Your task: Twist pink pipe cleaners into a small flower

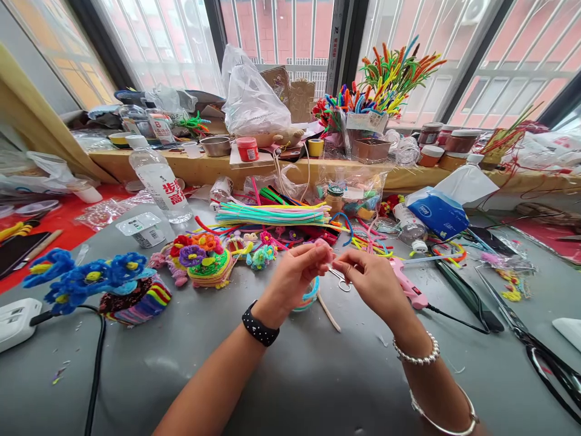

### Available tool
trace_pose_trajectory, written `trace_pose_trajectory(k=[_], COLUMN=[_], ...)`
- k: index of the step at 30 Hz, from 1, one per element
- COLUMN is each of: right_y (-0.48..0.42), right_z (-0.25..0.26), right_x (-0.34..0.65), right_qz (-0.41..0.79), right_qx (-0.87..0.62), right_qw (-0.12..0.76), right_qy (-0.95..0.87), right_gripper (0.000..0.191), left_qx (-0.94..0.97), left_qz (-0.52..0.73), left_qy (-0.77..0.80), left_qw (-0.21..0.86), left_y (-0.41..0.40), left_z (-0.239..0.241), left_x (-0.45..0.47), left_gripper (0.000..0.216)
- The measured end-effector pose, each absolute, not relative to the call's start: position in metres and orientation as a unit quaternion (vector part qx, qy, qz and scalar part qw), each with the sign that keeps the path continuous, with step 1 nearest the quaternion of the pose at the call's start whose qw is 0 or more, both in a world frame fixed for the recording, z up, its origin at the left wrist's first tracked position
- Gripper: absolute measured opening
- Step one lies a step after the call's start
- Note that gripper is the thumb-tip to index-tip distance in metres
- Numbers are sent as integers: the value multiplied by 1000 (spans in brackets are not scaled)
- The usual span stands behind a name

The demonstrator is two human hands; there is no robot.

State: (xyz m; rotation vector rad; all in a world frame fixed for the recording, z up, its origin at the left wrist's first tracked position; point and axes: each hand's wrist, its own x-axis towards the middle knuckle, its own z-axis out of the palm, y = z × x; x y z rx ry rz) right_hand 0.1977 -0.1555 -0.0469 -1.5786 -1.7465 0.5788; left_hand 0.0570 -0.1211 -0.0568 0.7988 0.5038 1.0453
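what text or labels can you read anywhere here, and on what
"步步高", red characters down the label of the clear water bottle.
"B", red letter on the label of a jar on the sill.
White logo on the blue tissue pack: too blurred to read.
Print on the small sealed cup: too small to read.

Two hands work over the counter: left hand (294,275) and right hand (370,278). One water bottle (158,181), one pink glue gun (407,284), one blue tissue pack (438,213), two scissors (540,351) (341,278), one white power strip (16,321)
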Motion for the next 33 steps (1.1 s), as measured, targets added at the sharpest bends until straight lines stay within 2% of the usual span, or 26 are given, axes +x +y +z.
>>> trace_pose_trajectory(k=[6, 12, 16, 19, 22, 25, 33], right_y=[-153, -154, -156, -158, -160, -162, -164], right_z=[-51, -51, -48, -47, -47, -46, -43], right_x=[200, 195, 194, 195, 196, 195, 199], right_qz=[238, 325, 283, 269, 340, 412, 309], right_qx=[-613, -525, -510, -501, -466, -439, -471], right_qw=[321, 409, 409, 405, 420, 437, 502], right_qy=[-682, -672, -702, -716, -701, -668, -656], right_gripper=[25, 20, 12, 12, 13, 15, 21], left_qx=[379, 382, 422, 478, 508, 503, 486], left_qz=[503, 505, 514, 530, 553, 567, 576], left_qy=[288, 315, 320, 341, 349, 348, 314], left_qw=[721, 707, 675, 613, 560, 552, 577], left_y=[-119, -119, -123, -126, -128, -131, -143], left_z=[-57, -56, -54, -50, -46, -42, -34], left_x=[58, 57, 59, 58, 56, 54, 56], left_gripper=[19, 18, 19, 18, 16, 15, 16])
